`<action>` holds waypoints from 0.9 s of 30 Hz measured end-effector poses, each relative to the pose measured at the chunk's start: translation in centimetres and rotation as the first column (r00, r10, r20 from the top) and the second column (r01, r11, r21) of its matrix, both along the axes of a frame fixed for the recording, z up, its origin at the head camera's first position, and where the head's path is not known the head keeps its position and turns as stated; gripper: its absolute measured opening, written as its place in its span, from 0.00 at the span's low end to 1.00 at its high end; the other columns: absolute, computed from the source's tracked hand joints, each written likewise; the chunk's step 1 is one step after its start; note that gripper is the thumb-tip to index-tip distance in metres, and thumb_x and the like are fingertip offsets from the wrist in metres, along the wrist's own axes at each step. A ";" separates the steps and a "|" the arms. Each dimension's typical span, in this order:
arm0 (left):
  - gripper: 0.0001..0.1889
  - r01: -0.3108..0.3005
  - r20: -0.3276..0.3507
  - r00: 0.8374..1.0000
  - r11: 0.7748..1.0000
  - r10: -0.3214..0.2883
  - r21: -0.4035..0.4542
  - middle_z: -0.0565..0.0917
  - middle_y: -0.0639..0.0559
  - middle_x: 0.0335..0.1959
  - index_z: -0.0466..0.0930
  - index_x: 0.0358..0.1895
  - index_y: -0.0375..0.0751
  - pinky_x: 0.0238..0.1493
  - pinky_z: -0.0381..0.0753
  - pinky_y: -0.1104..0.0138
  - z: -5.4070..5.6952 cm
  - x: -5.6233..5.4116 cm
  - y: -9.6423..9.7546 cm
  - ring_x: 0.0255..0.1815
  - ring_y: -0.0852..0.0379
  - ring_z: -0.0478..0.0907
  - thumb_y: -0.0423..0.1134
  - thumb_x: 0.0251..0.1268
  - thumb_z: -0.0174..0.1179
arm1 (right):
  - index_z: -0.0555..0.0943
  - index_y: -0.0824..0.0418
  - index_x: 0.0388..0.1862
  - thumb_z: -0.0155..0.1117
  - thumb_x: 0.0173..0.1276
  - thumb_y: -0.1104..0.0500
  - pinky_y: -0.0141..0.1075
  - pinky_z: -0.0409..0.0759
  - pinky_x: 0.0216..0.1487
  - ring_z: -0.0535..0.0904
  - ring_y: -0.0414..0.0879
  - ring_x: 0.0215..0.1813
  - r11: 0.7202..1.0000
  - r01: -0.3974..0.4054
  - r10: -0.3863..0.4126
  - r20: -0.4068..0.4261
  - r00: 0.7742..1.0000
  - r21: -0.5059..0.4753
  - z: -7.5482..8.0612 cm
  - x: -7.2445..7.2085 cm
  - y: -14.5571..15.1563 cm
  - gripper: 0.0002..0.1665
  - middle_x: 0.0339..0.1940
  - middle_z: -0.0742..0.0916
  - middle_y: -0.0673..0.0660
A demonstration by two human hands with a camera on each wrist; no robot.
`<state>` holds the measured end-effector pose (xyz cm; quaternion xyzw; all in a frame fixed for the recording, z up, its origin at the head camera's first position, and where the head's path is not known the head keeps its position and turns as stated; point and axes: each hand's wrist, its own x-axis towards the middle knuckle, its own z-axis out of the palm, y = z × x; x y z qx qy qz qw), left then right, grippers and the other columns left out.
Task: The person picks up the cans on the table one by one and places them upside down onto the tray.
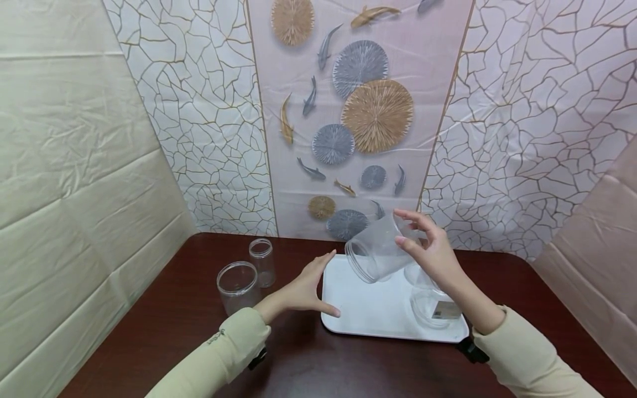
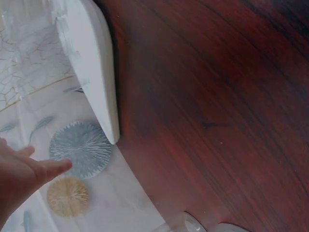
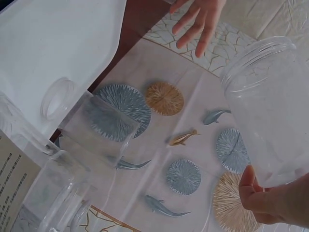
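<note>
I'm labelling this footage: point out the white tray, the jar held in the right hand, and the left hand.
White tray [image 1: 368,312], head view: its bare floor.
Held jar [image 3: 268,116], right wrist view: its clear side wall.
Left hand [image 1: 304,286], head view: its back.

The place looks like a makeshift booth [image 1: 527,121]: creased plain cloth [image 1: 74,143] and fish-printed cloth [image 1: 378,116] wall in a wood-grained table [image 1: 318,367]. What room lies beyond cannot be told.

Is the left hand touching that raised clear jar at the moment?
Apart. The right wrist view plainly shows patterned backdrop between the left hand and the clear jar, which the right hand holds.
</note>
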<state>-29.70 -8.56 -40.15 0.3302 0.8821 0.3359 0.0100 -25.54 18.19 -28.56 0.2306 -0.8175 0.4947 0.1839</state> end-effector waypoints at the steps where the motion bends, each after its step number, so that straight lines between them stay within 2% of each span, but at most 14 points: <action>1: 0.67 -0.004 0.011 1.000 1.000 0.004 -0.015 0.43 0.42 0.77 0.34 0.76 0.46 0.72 0.45 0.42 -0.1 0.0 0.0 0.77 0.39 0.37 0.49 0.38 0.78 | 0.71 0.58 0.64 0.58 0.67 0.61 0.25 0.69 0.46 0.66 0.41 0.53 1.000 0.001 -0.001 -0.002 1.000 0.006 0.0 0.0 0.0 0.26 0.61 0.77 0.49; 4: 0.69 -0.008 0.024 1.000 0.998 0.009 -0.064 0.37 0.38 0.77 0.31 0.76 0.43 0.72 0.42 0.41 -0.4 -0.1 0.3 0.76 0.35 0.31 0.50 0.36 0.78 | 0.72 0.58 0.63 0.59 0.66 0.62 0.32 0.68 0.51 0.66 0.41 0.54 1.000 0.001 -0.001 -0.015 1.000 0.022 -0.1 -0.1 0.1 0.26 0.61 0.76 0.54; 6: 0.70 -0.008 0.018 1.000 0.995 0.009 -0.100 0.36 0.34 0.76 0.31 0.75 0.39 0.72 0.42 0.41 -0.6 -0.3 0.4 0.75 0.33 0.31 0.50 0.35 0.78 | 0.73 0.60 0.63 0.60 0.64 0.62 0.40 0.67 0.54 0.66 0.43 0.55 0.999 0.002 -0.001 -0.031 1.000 0.035 -0.1 -0.2 0.0 0.26 0.61 0.76 0.57; 10: 0.69 -0.021 0.028 0.999 0.983 0.026 -0.180 0.36 0.32 0.75 0.33 0.75 0.36 0.70 0.45 0.39 -1.0 -0.6 0.8 0.74 0.30 0.33 0.50 0.36 0.78 | 0.74 0.62 0.61 0.62 0.62 0.63 0.57 0.65 0.59 0.67 0.53 0.60 0.998 -0.003 0.006 -0.054 0.999 0.058 -0.1 -0.3 0.0 0.27 0.61 0.75 0.61; 12: 0.68 -0.034 0.054 0.997 0.976 0.046 -0.216 0.36 0.33 0.76 0.33 0.75 0.37 0.69 0.47 0.37 -1.2 -0.7 0.9 0.74 0.29 0.34 0.51 0.37 0.77 | 0.74 0.62 0.61 0.63 0.60 0.63 0.61 0.64 0.60 0.67 0.57 0.62 0.997 0.000 0.004 -0.058 0.998 0.074 -0.1 -0.3 0.1 0.27 0.62 0.75 0.62; 14: 0.67 -0.043 0.085 0.994 0.969 0.066 -0.245 0.35 0.34 0.76 0.33 0.75 0.38 0.68 0.48 0.36 -1.3 -0.9 0.9 0.74 0.29 0.34 0.52 0.39 0.76 | 0.74 0.62 0.61 0.64 0.60 0.62 0.61 0.64 0.60 0.66 0.58 0.64 0.995 0.013 -0.007 -0.065 0.998 0.096 -0.2 -0.3 0.1 0.28 0.62 0.75 0.62; 20: 0.65 -0.070 0.147 0.982 0.946 0.122 -0.318 0.36 0.36 0.76 0.33 0.76 0.40 0.69 0.47 0.36 -2.2 -1.3 1.0 0.75 0.31 0.34 0.56 0.42 0.73 | 0.75 0.59 0.60 0.66 0.59 0.61 0.53 0.66 0.56 0.66 0.52 0.62 0.987 0.046 -0.031 -0.095 0.995 0.155 -0.8 -0.5 0.2 0.28 0.60 0.76 0.60; 27: 0.66 -0.080 0.190 0.969 0.925 0.160 -0.372 0.36 0.39 0.77 0.33 0.76 0.42 0.70 0.46 0.38 -3.1 -2.0 1.0 0.76 0.34 0.32 0.57 0.40 0.74 | 0.75 0.60 0.60 0.66 0.59 0.60 0.55 0.66 0.57 0.66 0.56 0.62 0.981 0.052 -0.036 -0.088 0.996 0.187 -0.8 -1.2 0.2 0.28 0.61 0.76 0.61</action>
